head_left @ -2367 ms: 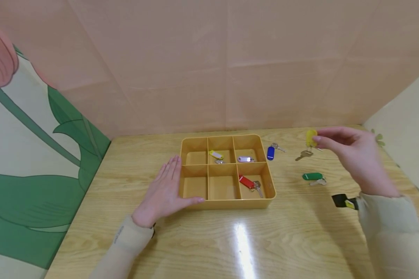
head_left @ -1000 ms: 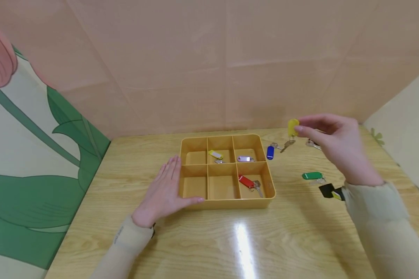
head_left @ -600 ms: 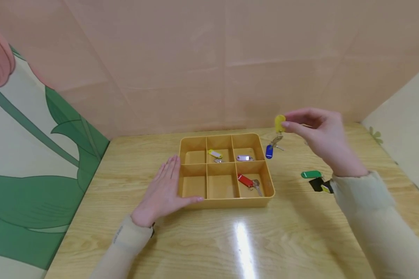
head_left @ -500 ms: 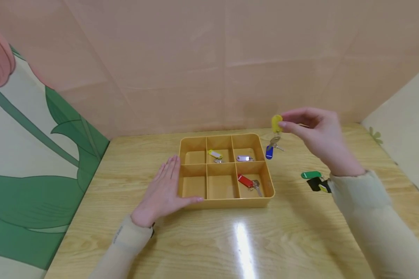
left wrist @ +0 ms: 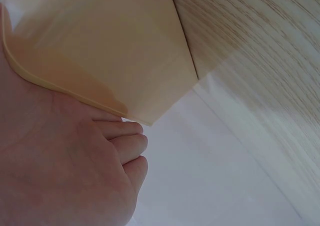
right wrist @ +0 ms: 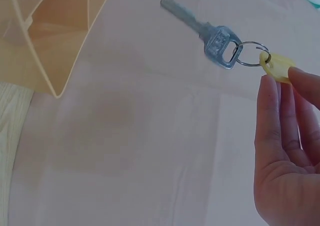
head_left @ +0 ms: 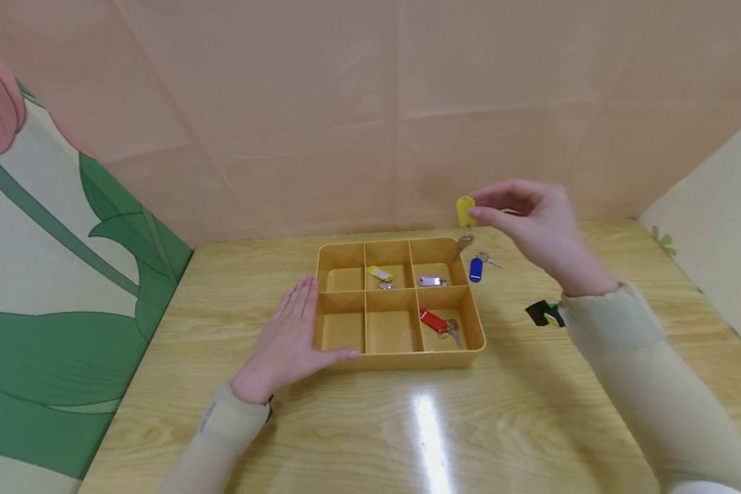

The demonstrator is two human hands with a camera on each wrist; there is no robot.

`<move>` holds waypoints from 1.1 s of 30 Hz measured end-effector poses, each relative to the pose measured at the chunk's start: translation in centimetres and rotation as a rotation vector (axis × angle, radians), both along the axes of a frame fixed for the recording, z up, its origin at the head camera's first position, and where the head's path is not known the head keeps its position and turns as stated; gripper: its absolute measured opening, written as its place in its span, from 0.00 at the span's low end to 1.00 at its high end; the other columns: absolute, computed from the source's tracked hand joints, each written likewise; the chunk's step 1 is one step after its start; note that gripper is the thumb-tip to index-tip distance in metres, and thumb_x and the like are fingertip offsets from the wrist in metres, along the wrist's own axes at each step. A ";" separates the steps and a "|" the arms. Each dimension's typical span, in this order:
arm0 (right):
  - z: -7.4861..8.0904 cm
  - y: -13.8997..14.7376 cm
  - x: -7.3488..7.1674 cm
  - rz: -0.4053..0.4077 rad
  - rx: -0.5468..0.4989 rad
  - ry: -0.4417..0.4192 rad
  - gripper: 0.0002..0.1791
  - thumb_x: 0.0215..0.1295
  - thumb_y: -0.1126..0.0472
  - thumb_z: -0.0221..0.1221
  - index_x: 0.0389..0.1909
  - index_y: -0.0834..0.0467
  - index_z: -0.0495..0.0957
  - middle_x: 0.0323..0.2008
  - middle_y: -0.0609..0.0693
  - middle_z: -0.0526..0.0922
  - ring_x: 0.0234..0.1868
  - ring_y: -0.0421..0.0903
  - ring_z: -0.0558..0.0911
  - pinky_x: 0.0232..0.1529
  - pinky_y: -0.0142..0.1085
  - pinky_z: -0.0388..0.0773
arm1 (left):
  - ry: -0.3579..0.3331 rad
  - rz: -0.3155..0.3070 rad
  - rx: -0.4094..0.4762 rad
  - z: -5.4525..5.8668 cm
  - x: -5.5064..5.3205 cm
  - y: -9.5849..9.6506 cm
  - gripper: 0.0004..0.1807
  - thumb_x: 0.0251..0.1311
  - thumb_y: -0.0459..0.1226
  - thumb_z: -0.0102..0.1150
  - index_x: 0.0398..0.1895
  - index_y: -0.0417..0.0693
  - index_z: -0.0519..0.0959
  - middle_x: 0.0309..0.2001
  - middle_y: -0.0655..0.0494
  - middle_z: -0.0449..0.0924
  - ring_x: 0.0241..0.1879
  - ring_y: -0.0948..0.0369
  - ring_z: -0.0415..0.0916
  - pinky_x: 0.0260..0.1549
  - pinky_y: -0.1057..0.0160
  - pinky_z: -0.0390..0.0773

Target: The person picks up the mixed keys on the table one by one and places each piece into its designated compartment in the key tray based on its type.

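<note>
Right fingers (right wrist: 270, 121) pinch yellow tag (head_left: 466, 211), head-frame centre-right | left fingers (left wrist: 131, 147) straight against tray (head_left: 401, 361) | likely light, stiff; hold flat faces

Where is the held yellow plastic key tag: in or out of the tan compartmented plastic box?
Out: the right hand pinches the yellow tag aloft; the right wrist view shows it clear of the box.

Both long sleeves (head_left: 648, 374) are pale beige.
</note>
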State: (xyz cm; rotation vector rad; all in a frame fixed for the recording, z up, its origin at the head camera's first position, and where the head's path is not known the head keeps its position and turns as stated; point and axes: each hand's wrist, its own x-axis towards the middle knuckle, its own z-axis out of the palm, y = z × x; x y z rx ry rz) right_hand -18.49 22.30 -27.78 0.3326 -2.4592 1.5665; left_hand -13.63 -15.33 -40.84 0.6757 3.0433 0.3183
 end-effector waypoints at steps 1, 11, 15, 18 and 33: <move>0.0 -0.1 -0.1 0.001 -0.009 0.002 0.16 0.64 0.55 0.71 0.49 0.60 0.86 0.44 0.50 0.88 0.40 0.47 0.87 0.44 0.29 0.83 | -0.002 0.000 0.001 0.0 0.0 0.0 0.75 0.48 0.84 0.38 0.81 0.34 0.38 0.81 0.43 0.31 0.79 0.53 0.29 0.76 0.55 0.35; 0.1 -1.1 -1.4 0.023 -0.052 0.012 0.15 0.63 0.57 0.72 0.48 0.60 0.86 0.43 0.49 0.88 0.39 0.46 0.87 0.42 0.30 0.84 | -0.006 0.008 0.004 -0.1 0.0 -0.1 0.75 0.48 0.84 0.39 0.81 0.35 0.38 0.81 0.42 0.33 0.79 0.53 0.29 0.76 0.55 0.36; 0.4 -1.4 -1.6 0.040 -0.071 0.009 0.16 0.63 0.57 0.72 0.48 0.60 0.86 0.44 0.50 0.88 0.40 0.49 0.87 0.43 0.31 0.83 | -0.016 0.013 0.007 -0.2 0.0 0.0 0.75 0.47 0.85 0.39 0.81 0.36 0.38 0.81 0.43 0.32 0.79 0.54 0.28 0.76 0.55 0.35; 0.5 -1.7 -1.9 0.043 -0.077 0.008 0.16 0.63 0.56 0.72 0.48 0.59 0.86 0.44 0.51 0.88 0.41 0.50 0.87 0.43 0.31 0.83 | -0.020 0.016 0.012 -0.1 0.0 0.0 0.75 0.47 0.85 0.40 0.81 0.36 0.38 0.81 0.44 0.30 0.79 0.54 0.29 0.76 0.55 0.35; 1.1 -3.4 -3.4 0.087 -0.125 0.004 0.15 0.63 0.57 0.72 0.48 0.60 0.86 0.42 0.53 0.88 0.40 0.50 0.86 0.45 0.33 0.82 | -0.021 0.014 0.011 -0.1 0.1 0.1 0.75 0.47 0.85 0.39 0.81 0.37 0.36 0.81 0.44 0.30 0.79 0.53 0.29 0.76 0.55 0.35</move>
